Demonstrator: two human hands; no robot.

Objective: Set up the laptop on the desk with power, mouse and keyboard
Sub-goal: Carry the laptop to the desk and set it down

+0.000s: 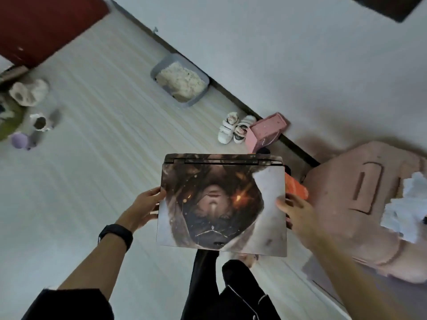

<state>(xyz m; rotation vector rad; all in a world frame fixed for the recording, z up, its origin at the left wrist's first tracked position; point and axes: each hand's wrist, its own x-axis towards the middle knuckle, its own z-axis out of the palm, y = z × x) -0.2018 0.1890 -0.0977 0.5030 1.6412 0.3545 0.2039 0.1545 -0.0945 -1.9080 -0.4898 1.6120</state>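
Note:
I hold a closed laptop flat in the air above the pale wooden floor, its lid covered by a dark printed picture, hinge edge away from me. My left hand grips its left edge, a black band on that wrist. My right hand grips its right edge, thumb on the lid. No desk, mouse, keyboard or power cable is in view. My legs in black trousers show below the laptop.
A pink suitcase lies at the right with white paper on it. A pink box, small white shoes and a grey litter tray line the wall. Slippers and cups sit at the far left near a red cabinet.

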